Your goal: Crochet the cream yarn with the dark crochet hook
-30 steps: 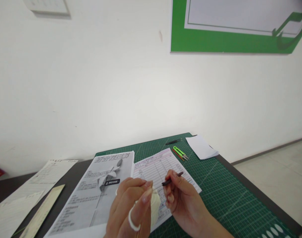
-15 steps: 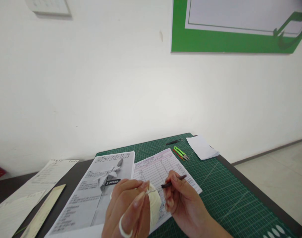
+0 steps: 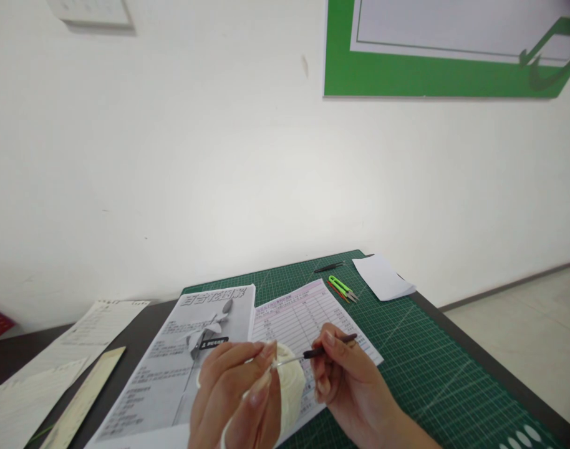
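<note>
My right hand (image 3: 343,377) is closed around the dark handle of a crochet hook (image 3: 330,347), its thin metal shaft pointing left. That hook's tip meets the pinched fingertips of my left hand (image 3: 241,386), where a tiny bit of pale yarn is partly hidden by the fingers. A strand of cream yarn loops round a finger of my left hand. Behind the left fingers rests a ball of cream yarn (image 3: 292,386), partly covered by them, over the lined form (image 3: 297,318).
A printed sheet with a flower picture (image 3: 158,362) lies left on the green cutting mat (image 3: 429,355). Green thread snips (image 3: 342,287), black tweezers (image 3: 329,267) and white paper (image 3: 383,277) lie farther back. A pale ruler-like strip (image 3: 86,396) and handwritten sheets (image 3: 86,337) are at far left.
The left fingertips have shifted slightly left, showing more of the hook's metal shaft and the yarn ball. My right hand keeps the hook, moved slightly right.
</note>
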Available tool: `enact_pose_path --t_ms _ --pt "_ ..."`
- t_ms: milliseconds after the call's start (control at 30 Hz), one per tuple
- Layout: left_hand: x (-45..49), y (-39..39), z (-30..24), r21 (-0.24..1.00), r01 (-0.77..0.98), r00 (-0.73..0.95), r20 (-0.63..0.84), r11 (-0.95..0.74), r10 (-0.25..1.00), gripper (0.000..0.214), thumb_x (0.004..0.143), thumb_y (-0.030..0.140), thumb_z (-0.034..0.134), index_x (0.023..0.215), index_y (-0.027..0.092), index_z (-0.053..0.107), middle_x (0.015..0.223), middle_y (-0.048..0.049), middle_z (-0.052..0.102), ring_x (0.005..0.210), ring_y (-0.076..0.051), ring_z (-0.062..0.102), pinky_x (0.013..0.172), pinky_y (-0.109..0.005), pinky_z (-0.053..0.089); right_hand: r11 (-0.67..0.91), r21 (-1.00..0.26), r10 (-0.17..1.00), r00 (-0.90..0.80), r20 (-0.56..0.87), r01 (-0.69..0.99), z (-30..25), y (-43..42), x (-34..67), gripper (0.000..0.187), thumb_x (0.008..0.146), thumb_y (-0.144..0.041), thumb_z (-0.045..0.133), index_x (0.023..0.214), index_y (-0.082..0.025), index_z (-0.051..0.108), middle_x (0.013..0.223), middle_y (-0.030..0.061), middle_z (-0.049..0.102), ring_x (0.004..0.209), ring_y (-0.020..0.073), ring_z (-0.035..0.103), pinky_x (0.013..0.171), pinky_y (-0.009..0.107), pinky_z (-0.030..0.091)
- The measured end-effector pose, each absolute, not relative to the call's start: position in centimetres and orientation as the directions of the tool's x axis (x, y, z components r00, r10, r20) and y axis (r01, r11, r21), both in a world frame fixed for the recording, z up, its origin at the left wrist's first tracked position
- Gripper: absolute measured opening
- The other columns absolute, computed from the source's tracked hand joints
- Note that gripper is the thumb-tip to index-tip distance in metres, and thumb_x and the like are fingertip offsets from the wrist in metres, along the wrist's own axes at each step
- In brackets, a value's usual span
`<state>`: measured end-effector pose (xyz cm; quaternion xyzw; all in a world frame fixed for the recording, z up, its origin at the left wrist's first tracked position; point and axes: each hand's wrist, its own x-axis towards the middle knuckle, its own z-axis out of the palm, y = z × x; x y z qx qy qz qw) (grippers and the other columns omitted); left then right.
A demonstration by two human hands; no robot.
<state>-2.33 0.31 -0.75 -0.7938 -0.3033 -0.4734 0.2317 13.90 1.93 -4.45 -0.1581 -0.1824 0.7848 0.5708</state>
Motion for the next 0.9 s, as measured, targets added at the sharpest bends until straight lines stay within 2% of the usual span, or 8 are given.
enact_pose_path --t_ms 100,267,400,533,600,733,900 --pt "-2.4 0.5 -0.5 -0.142 0.680 0.412 0.886 -0.719 0.214 0.045 0.057 -0.010 0.069 0.088 0.016 0.048 0.085 -0.0045 0.067 0.085 -0.018 0.063 0.073 -0.037 0.053 -0.264 -0.475 0.959 -0.282 -0.034 -0.839 -4.3 1.8 13.9 0.019 0.073 -0.026 0.073 0.065 -0.011 0.064 0.050 0.0027 0.071 0.035 0.0088 0.062 0.037 0.013 0.052" --pt "-2.2 0.9 -0.5 -0.165 0.698 0.363 0.920 -0.697 0.146 0.045 0.053 -0.011 0.071 0.084 0.016 0.050 0.084 -0.0038 0.067 0.082 -0.017 0.063 0.070 -0.036 0.052 -0.161 -0.521 0.980 -0.199 0.018 -0.838 -4.0 1.5 14.0 0.021 0.073 -0.024 0.073 0.060 -0.013 0.061 0.050 0.0014 0.070 0.035 0.0073 0.061 0.037 0.011 0.049" --pt "-2.0 0.8 -1.0 -0.139 0.740 0.335 0.925 -0.658 0.181 0.051 0.052 -0.010 0.073 0.091 0.015 0.052 0.084 -0.0049 0.069 0.081 -0.018 0.063 0.073 -0.038 0.050 -0.071 -0.594 0.989 -0.134 0.062 -0.802 -3.5 1.2 14.4 0.019 0.075 -0.022 0.072 0.062 -0.014 0.061 0.053 0.0025 0.071 0.040 0.0078 0.063 0.039 0.012 0.049" --pt "-1.8 0.6 -1.1 -0.034 0.756 0.276 0.922 -0.653 0.271 0.048 0.058 -0.010 0.070 0.096 0.013 0.052 0.083 -0.0059 0.069 0.080 -0.018 0.062 0.074 -0.040 0.049 -0.004 -0.634 0.990 -0.095 0.109 -0.773 -3.2 0.9 14.7 0.017 0.076 -0.023 0.071 0.063 -0.015 0.062 0.055 0.0020 0.071 0.044 0.0086 0.064 0.044 0.015 0.051" --pt "-1.7 0.5 -1.0 -0.019 0.763 0.270 0.918 -0.646 0.292 0.048 0.059 -0.010 0.068 0.099 0.011 0.051 0.083 -0.0065 0.068 0.080 -0.018 0.062 0.074 -0.040 0.049 0.022 -0.646 0.989 -0.078 0.125 -0.763 -3.1 0.9 14.8 0.015 0.076 -0.022 0.071 0.064 -0.016 0.063 0.056 0.0015 0.072 0.045 0.0089 0.064 0.046 0.015 0.052" --pt "-1.6 0.7 -1.0 -0.023 0.756 0.261 0.927 -0.654 0.269 0.051 0.059 -0.011 0.068 0.102 0.010 0.051 0.083 -0.0065 0.067 0.081 -0.018 0.061 0.071 -0.037 0.050 0.028 -0.659 0.990 -0.072 0.125 -0.751 -3.1 0.7 14.7 0.013 0.073 -0.021 0.073 0.065 -0.016 0.065 0.058 0.0015 0.073 0.047 0.0092 0.065 0.047 0.016 0.052" --pt "-1.7 0.9 -1.4 -0.020 0.751 0.236 0.942 -0.660 0.240 0.061 0.058 -0.011 0.068 0.108 0.016 0.049 0.084 -0.0024 0.067 0.080 -0.017 0.062 0.071 -0.035 0.051 -0.030 -0.641 0.991 -0.108 0.082 -0.767 -3.3 0.8 14.5 0.018 0.075 -0.022 0.071 0.062 -0.015 0.062 0.055 0.0018 0.072 0.044 0.0084 0.064 0.044 0.014 0.049"
